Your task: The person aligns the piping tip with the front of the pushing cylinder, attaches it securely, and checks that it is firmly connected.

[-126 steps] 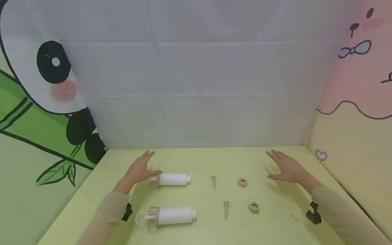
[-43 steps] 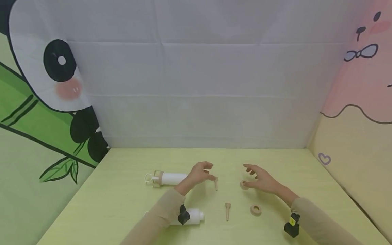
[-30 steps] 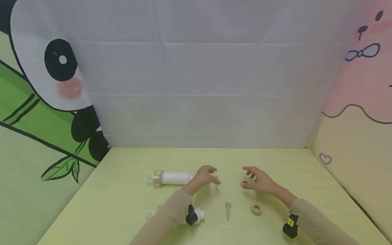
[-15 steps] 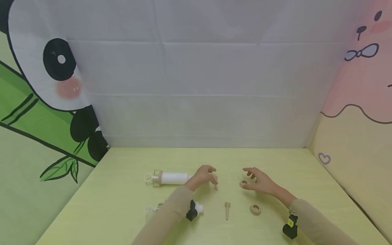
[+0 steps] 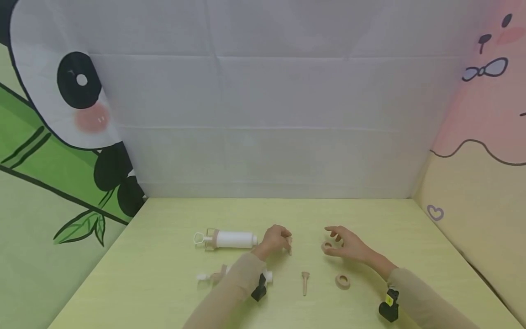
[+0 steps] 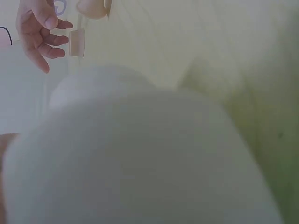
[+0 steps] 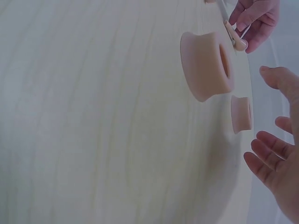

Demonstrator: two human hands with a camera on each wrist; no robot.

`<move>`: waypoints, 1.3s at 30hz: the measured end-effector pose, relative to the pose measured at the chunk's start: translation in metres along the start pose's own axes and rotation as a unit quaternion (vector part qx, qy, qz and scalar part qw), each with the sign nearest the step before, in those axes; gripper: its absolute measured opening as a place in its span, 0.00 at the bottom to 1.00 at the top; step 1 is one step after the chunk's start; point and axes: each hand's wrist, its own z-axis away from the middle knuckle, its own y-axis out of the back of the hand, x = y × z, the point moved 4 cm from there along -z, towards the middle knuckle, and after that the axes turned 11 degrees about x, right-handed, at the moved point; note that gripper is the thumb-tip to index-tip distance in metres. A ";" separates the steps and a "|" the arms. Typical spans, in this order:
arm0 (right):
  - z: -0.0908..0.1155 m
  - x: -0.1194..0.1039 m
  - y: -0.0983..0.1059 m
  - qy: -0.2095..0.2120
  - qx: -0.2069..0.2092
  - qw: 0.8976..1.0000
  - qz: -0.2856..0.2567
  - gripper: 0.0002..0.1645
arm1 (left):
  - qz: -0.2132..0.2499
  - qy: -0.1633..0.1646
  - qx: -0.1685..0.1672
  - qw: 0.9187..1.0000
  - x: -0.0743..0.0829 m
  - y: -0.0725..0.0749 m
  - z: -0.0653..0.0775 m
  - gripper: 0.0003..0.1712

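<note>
Hovering at the right side of a squat, smooth beige ring (image 7: 240, 114) on the pale yellow table (image 5: 135, 274), the person's right hand (image 5: 350, 244) has its fingers and thumb apart, gripping nothing. Left of that ring, the left hand (image 5: 273, 239) has bent fingers at a slim tan peg with a flared head (image 5: 290, 251); whether they clamp it cannot be told. A matching second ring (image 7: 203, 67) lies on the near side of the first. An off-centre pinch would probably let the slim peg roll, and a low right thumb might push the first ring askew.
</note>
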 end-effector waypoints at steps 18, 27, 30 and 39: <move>0.001 0.001 -0.005 0.017 -0.004 1.000 -0.002 0.37 | 0.010 -0.002 0.032 0.999 -0.005 0.002 0.000 0.10; -0.001 0.006 -0.010 0.041 0.000 0.999 0.016 0.30 | -0.021 -0.057 0.057 0.997 0.004 0.006 0.001 0.07; -0.001 0.007 -0.012 0.048 0.003 0.999 0.018 0.27 | -0.021 -0.068 0.060 0.996 0.011 0.009 0.003 0.06; -0.002 0.012 -0.015 0.056 -0.003 0.998 0.019 0.17 | 0.025 -0.099 0.048 0.994 0.024 0.021 0.007 0.06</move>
